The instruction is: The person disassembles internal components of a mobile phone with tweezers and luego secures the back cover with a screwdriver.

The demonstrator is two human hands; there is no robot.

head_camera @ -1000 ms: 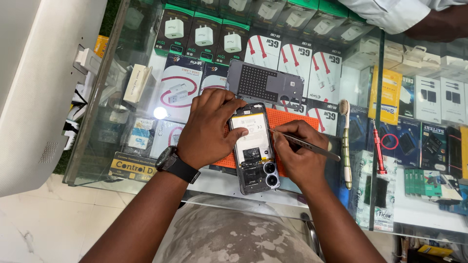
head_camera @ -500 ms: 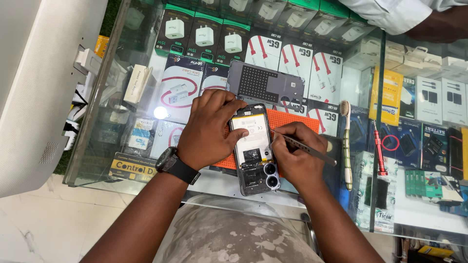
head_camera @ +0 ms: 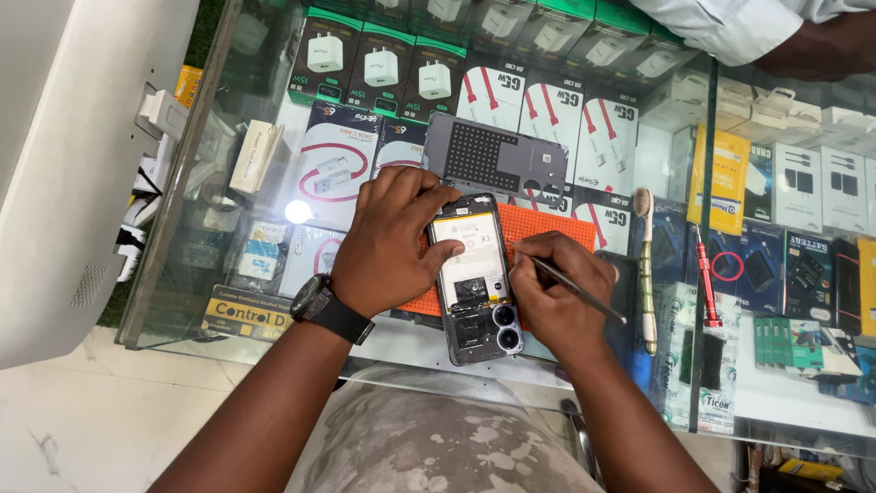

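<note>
An opened smartphone point(head_camera: 474, 283) lies back-up on an orange mat point(head_camera: 538, 228) on a glass counter, its white battery and camera lenses exposed. My left hand point(head_camera: 388, 242), with a black wristwatch, grips the phone's left edge and top. My right hand point(head_camera: 552, 297) rests against the phone's right edge and holds metal tweezers point(head_camera: 575, 288), their tip at the phone's side. The phone's removed grey back cover point(head_camera: 497, 160) lies just beyond the phone.
A toothbrush point(head_camera: 646, 274) and a red screwdriver point(head_camera: 707, 274) lie on the glass to the right. Boxed chargers and cables fill the showcase below. Another person's sleeved arm point(head_camera: 757, 32) rests at the far top right. A white device point(head_camera: 64, 183) stands at left.
My right hand has shifted slightly upward along the phone's right edge with the tweezers. The left hand keeps its hold.
</note>
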